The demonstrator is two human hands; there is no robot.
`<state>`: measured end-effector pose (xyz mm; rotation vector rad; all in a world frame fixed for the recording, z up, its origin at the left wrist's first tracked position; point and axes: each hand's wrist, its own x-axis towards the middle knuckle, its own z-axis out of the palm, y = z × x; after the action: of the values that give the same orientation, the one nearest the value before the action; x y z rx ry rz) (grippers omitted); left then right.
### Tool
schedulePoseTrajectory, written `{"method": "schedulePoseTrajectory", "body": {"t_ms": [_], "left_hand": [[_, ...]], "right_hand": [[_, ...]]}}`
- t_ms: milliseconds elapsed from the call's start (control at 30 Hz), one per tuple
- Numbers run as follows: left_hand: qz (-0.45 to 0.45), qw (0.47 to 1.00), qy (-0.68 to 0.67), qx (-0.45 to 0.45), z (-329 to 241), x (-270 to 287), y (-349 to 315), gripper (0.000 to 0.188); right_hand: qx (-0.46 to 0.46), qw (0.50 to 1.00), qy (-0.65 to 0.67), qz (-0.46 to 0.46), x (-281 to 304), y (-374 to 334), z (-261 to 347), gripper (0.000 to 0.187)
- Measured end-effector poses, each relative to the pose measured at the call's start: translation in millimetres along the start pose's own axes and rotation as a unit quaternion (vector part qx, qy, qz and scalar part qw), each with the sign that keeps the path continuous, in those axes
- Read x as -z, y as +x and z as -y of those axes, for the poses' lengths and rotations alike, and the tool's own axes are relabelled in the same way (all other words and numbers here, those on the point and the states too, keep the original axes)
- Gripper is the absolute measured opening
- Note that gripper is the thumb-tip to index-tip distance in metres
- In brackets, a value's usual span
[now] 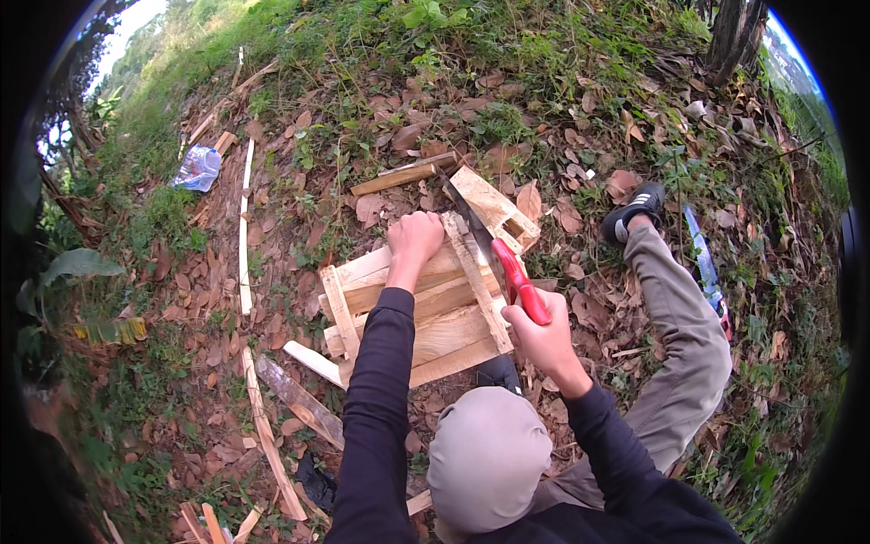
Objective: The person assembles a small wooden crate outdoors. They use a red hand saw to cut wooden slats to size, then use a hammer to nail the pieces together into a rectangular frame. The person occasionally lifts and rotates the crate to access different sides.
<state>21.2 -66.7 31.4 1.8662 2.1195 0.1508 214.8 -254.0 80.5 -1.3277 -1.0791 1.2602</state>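
Observation:
My right hand (546,337) is wrapped round the red handle of a hand saw (518,279). The saw's dark blade runs up and left, along the end of a slatted wooden panel (450,334) and beside a short hollow wooden block (494,205). My left hand (416,239) is closed on the panel's far edge, left of the blade; its fingertips are hidden. Two narrow crosspieces lie over the panel's boards. Behind the blade, a small wooden plank (399,177) lies on the ground.
My bent knee (489,458) is close below the panel, and my other leg stretches out at right. Beyond it lies a second saw (702,254) with a bluish blade. Long wood strips (245,236), a weathered board (299,399) and a clear plastic bag (198,169) lie at left among dry leaves.

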Motion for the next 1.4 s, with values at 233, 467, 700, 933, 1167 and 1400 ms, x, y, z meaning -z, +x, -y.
{"method": "schedulePoseTrajectory", "body": {"t_ms": [233,467,700,933,1167,1400], "left_hand": [[-0.291,0.948,-0.022,-0.129,11,29,-20,0.044],[-0.348,0.905,0.017,-0.245,58,-28,-4,0.034],[-0.254,0.955,-0.037,-0.15,53,-62,7,0.043],[0.058,0.964,-0.004,-0.258,67,-9,11,0.062],[0.062,0.948,0.156,-0.272,71,-17,7,0.055],[0.016,0.972,0.109,-0.206,90,-15,-48,0.048]], "right_hand": [[0.195,0.973,-0.1,0.071,12,-10,-8,0.029],[0.157,0.977,-0.109,0.094,-7,-1,-77,0.034],[0.107,0.99,-0.078,0.05,-22,-5,-100,0.034],[0.102,0.994,-0.042,0.009,-32,3,-94,0.031],[-0.003,0.992,0.12,-0.039,-39,2,-44,0.03],[0.08,0.996,0.035,-0.003,-2,1,22,0.025]]}}
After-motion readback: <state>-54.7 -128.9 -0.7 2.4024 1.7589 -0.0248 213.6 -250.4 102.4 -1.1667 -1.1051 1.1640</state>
